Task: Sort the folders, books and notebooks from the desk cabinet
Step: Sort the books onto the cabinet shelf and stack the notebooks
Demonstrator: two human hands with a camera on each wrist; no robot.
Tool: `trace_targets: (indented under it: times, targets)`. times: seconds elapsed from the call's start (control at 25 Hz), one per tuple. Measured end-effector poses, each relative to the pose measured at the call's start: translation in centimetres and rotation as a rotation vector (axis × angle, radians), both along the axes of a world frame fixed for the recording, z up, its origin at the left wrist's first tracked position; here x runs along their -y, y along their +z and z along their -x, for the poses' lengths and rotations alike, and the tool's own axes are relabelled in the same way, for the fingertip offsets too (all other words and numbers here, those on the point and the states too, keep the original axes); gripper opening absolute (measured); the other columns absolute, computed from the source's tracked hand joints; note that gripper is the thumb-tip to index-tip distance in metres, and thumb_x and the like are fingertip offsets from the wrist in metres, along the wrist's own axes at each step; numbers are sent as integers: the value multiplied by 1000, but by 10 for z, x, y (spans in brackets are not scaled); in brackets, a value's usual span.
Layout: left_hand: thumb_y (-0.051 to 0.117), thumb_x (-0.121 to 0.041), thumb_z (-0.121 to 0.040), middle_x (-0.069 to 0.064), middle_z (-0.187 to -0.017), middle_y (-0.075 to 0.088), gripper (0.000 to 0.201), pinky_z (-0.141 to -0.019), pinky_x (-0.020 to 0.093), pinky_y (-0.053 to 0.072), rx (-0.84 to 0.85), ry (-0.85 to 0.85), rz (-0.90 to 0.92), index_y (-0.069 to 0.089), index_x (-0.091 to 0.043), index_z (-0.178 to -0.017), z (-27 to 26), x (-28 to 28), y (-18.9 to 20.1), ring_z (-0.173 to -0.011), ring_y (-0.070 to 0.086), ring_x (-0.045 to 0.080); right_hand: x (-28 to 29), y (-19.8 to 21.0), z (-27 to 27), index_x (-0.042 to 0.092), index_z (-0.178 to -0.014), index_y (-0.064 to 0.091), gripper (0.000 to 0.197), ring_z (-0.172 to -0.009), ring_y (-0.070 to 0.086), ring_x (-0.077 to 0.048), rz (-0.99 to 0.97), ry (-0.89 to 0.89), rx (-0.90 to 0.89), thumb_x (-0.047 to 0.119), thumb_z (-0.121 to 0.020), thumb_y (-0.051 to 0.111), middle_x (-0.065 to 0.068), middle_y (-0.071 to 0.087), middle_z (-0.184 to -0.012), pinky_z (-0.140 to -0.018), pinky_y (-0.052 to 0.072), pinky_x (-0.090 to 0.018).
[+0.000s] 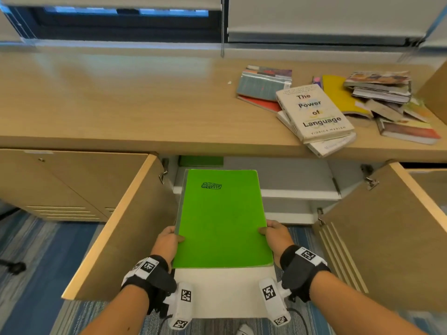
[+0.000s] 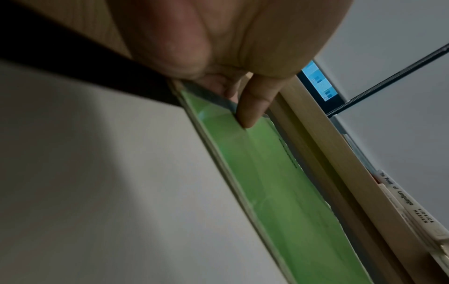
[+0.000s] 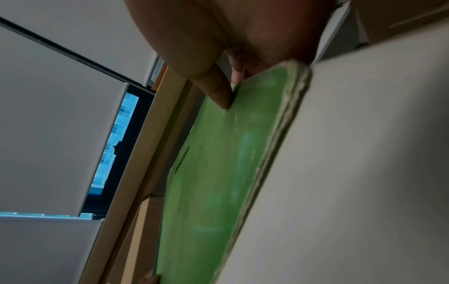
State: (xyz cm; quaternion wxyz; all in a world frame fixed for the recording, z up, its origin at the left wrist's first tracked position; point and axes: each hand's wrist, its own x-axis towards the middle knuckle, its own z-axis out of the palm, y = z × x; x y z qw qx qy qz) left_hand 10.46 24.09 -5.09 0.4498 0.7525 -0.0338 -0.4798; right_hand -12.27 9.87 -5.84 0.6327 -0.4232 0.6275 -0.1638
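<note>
A bright green notebook (image 1: 221, 218) with a black scribble near its top lies on a larger white folder (image 1: 225, 291), held level in front of the open desk cabinet. My left hand (image 1: 169, 238) grips the stack's left edge, thumb (image 2: 252, 107) on the green cover (image 2: 279, 182). On the right edge my right hand (image 1: 273, 232) grips it too, thumb (image 3: 218, 94) pressed on the green cover (image 3: 218, 173). The fingers of both hands are hidden under the stack. The white folder's underside fills the left wrist view (image 2: 97, 173) and the right wrist view (image 3: 352, 173).
Both cabinet doors stand open, the left door (image 1: 116, 226) and the right door (image 1: 387, 238). Inside are white shelves (image 1: 297, 194) and a green item (image 1: 200, 162). On the wooden desk (image 1: 121, 97), "The Power of Language" (image 1: 314, 112) tops one book pile beside another messy pile (image 1: 387, 100).
</note>
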Motion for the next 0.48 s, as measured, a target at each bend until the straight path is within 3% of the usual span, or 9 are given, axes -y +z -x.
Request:
trace_targets:
  times: [0.08,0.24,0.32,0.4,0.48]
  targets:
    - [45,11,-90,24,-95,62,23,-80,53,52,-13,15,14,57,-7,-98,-8,-6,-10,-78,59,33,-9,-8,-1,8,-98,61,20,-89,65,-34,-70,4,59,-6,-94,47,-20,68,-99,-87,53,-52]
    - [46,10,-91,20,-92,63,23,-75,46,53,-15,19,10,57,-8,-100,-21,-19,-22,-74,60,30,-26,-26,-4,6,-110,59,21,-101,64,-34,-183,70,152,-3,-97,44,-19,67,-110,-84,53,-44]
    - [46,10,-92,20,-94,64,25,-76,47,53,3,6,9,57,-7,-106,-28,-17,-32,-74,60,30,-27,-35,-6,7,-111,58,22,-100,65,-32,-181,69,187,-3,-98,43,-17,68,-109,-79,54,-42]
    - [46,8,-93,18,-96,64,27,-66,40,56,22,-6,-3,55,-9,-111,-29,-10,-41,-71,60,28,-21,-44,-11,8,-110,57,23,-96,66,-32,-174,70,194,-4,-98,42,-17,68,-109,-75,55,-40]
    - [46,5,-94,14,-96,64,28,-46,28,55,34,-18,-7,54,-13,-114,-28,0,-47,-69,61,26,-9,-53,-12,8,-112,56,23,-97,65,-33,-174,45,201,-4,-97,42,-18,68,-109,-78,55,-43]
